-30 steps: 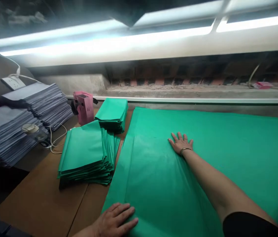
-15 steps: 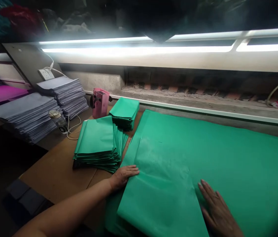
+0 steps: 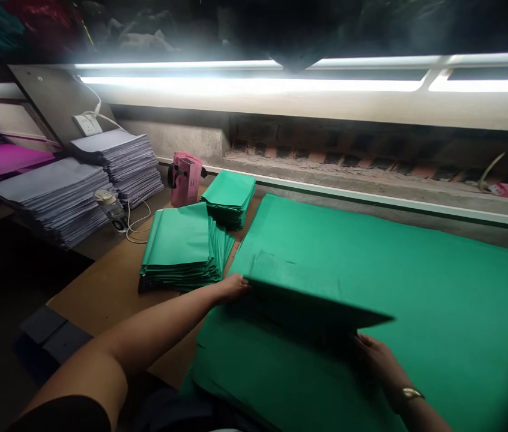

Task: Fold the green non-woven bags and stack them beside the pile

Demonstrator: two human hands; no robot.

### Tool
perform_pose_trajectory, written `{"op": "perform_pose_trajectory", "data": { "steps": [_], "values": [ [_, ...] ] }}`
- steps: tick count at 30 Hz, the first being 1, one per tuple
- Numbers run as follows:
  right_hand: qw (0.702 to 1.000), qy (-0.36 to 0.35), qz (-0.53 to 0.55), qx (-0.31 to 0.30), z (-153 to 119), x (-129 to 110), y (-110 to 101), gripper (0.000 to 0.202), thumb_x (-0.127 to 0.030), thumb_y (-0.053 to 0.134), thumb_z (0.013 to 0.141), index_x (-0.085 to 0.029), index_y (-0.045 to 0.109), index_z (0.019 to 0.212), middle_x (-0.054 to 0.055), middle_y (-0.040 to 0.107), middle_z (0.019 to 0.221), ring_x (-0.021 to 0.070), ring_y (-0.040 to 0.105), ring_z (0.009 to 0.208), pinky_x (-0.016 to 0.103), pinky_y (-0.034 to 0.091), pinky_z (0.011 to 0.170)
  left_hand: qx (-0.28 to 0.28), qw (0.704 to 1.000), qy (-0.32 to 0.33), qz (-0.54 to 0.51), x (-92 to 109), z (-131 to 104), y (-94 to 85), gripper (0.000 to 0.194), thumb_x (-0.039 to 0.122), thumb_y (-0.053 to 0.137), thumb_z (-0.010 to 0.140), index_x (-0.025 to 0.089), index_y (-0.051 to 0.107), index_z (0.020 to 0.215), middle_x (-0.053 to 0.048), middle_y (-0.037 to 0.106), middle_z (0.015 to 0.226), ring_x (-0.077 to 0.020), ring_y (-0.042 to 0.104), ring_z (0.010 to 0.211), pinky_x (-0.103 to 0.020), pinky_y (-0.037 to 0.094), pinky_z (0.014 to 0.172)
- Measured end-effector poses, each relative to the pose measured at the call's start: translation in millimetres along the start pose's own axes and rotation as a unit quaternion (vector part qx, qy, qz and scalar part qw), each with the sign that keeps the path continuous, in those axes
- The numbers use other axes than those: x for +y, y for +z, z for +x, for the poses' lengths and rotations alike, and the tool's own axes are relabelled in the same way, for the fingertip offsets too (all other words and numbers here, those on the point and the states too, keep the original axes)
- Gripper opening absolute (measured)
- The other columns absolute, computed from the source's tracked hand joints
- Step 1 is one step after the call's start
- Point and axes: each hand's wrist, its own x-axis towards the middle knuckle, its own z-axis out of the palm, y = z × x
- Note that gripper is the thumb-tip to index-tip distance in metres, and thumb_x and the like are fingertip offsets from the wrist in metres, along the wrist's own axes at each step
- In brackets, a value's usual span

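Note:
Large green sheets (image 3: 416, 270) lie in a broad stack over the right part of the table. Above them a folded green piece (image 3: 308, 303) is raised, its near side dark and in shade. My left hand (image 3: 235, 287) is closed on its left corner. At its lower right edge my right hand (image 3: 375, 354) has its fingers closed on it, with the fingertips partly hidden in shadow. A pile of folded green pieces (image 3: 179, 240) is left of my left hand, and a smaller green pile (image 3: 229, 192) stands behind that.
Grey-white paper stacks (image 3: 123, 162) stand at the left beside a clear bottle (image 3: 110, 209) and a white cable. A pink box (image 3: 186, 179) is behind the green piles. A white ledge (image 3: 371, 207) runs along the back under the bright lamps.
Both hands lay open on the green material before; now they are closed on the folded piece, whose near edge has lifted and swung away from me. The view has shifted slightly.

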Motion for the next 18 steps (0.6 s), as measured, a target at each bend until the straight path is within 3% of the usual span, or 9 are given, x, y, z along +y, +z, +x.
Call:
{"op": "perform_pose_trajectory", "data": {
  "steps": [2,5,10,14,16,18],
  "values": [
    [0.999,0.05,0.005,0.008,-1,-19,5,0.042,-0.06,0.058,0.064,-0.022,0.042,0.058,-0.004,0.039,0.047,0.0119,0.035,0.044,0.025,0.03,0.043,-0.003,0.999,-0.042,0.002,5,12,-0.4,0.037,0.039,0.06,0.078,0.016,0.048,0.051,0.004,0.041,0.04,-0.0097,0.037,0.037,-0.023,0.028,0.041],
    [0.998,0.046,-0.034,0.024,-2,-34,10,0.045,-0.058,0.055,0.066,-0.022,0.03,0.054,-0.005,0.028,0.045,0.0098,0.027,0.043,0.024,0.024,0.044,-0.021,0.995,-0.103,0.001,4,24,0.3,0.043,0.044,0.062,0.075,0.017,0.042,0.048,0.002,0.042,0.039,-0.0098,0.035,0.034,-0.024,0.025,0.038],
    [0.996,0.053,-0.064,0.041,-3,-34,13,0.043,-0.057,0.052,0.064,-0.023,0.027,0.055,-0.005,0.029,0.046,0.011,0.033,0.044,0.025,0.026,0.046,-0.022,0.994,-0.111,-0.003,-1,28,1.5,0.046,0.053,0.063,0.072,0.016,0.044,0.051,0.001,0.046,0.042,-0.0091,0.036,0.034,-0.023,0.026,0.037],
    [0.994,0.055,-0.088,0.042,-2,-29,15,0.041,-0.058,0.05,0.062,-0.023,0.028,0.055,-0.004,0.034,0.044,0.0122,0.038,0.044,0.026,0.029,0.047,0.023,0.998,-0.053,0.023,-1,22,-0.8,0.038,0.047,0.056,0.081,0.014,0.056,0.062,-0.001,0.052,0.049,-0.012,0.045,0.039,-0.025,0.035,0.042],
    [0.992,0.049,-0.109,0.051,1,-26,16,0.04,-0.056,0.048,0.064,-0.023,0.028,0.054,-0.003,0.036,0.042,0.0123,0.039,0.043,0.026,0.029,0.046,0.062,0.997,-0.002,0.039,3,21,-3.8,0.033,0.043,0.051,0.085,0.014,0.064,0.078,-0.003,0.059,0.062,-0.0154,0.057,0.055,-0.026,0.044,0.056],
    [0.989,0.045,-0.122,0.068,3,-21,18,0.038,-0.054,0.046,0.067,-0.023,0.029,0.053,-0.003,0.037,0.041,0.0122,0.039,0.042,0.026,0.029,0.046,0.128,0.983,0.097,0.09,9,25,-6.4,0.031,0.038,0.048,0.088,0.017,0.065,0.101,-0.004,0.065,0.082,-0.0182,0.062,0.08,-0.028,0.046,0.076]
  ]
}}
